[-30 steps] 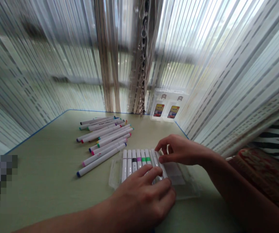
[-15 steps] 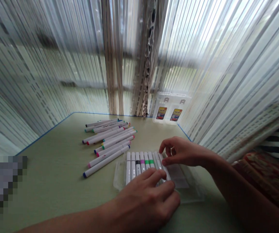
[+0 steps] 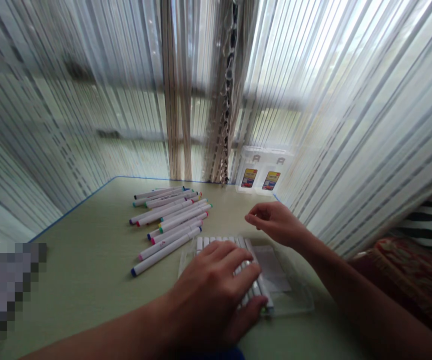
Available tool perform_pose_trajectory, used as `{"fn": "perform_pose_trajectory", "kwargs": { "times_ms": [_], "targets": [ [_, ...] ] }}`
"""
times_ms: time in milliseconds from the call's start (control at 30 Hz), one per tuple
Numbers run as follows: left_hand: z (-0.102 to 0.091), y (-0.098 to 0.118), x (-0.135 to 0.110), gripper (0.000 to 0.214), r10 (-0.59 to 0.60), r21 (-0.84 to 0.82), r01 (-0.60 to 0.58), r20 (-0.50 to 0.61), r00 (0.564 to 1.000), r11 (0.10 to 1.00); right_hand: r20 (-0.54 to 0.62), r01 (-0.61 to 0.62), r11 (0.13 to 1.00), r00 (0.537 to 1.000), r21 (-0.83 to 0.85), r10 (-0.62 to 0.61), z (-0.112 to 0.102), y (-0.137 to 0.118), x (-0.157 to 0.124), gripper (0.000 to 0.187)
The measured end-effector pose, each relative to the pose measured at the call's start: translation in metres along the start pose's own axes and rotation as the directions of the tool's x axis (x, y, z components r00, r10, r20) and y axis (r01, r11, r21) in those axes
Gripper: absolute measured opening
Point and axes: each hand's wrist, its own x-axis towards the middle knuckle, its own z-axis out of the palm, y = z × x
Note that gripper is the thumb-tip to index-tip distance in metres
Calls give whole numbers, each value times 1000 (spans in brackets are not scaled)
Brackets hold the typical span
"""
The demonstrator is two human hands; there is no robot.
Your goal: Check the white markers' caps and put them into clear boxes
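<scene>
String curtains [image 3: 125, 75] in white and grey hang across the whole upper frame, with brown strands and a beaded strip near the centre, behind a pale green surface [image 3: 95, 240] edged in blue. Right of centre, at the far edge, stands a translucent white case [image 3: 260, 175] bearing two labels [image 3: 249, 178], each yellow above and dark blue and red below with a small red mark in the upper corner; their print is too small to read. Loose markers [image 3: 185, 216] lie in an overlapping heap left of centre, white-barrelled with ends in blue, pink, red, green and black; one near the front carries a tiny reddish mark, illegible. Further white markers, the row [image 3: 263, 287], lie side by side in a clear tray [image 3: 304, 306] at lower centre, a pale sheet [image 3: 272, 270] beside them. Over this row spreads the left hand [image 3: 216, 285], its grip open, fingers laid across the barrels. Just above the tray in the frame is the right hand [image 3: 272, 220], fingers curled; whether its grip is fully closed cannot be told. Zebra-striped fabric [image 3: 431, 220] shows at the right edge.
</scene>
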Motion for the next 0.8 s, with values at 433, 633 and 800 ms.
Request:
{"fn": "perform_pose_trajectory", "kwargs": {
  "times_ms": [433,633,800],
  "targets": [
    [-5,-72,-1,19,-492,13,503,-185,851,864,-129,152,961,974,-230,-185,7,-2,2,34],
    [-30,-83,4,24,-540,77,575,-260,801,815,-152,223,955,955,-196,-255,11,7,6,35],
    [-65,-137,12,22,-672,163,701,-205,712,694,-188,244,954,943,-173,-275,17,16,12,37]
  ]
}}
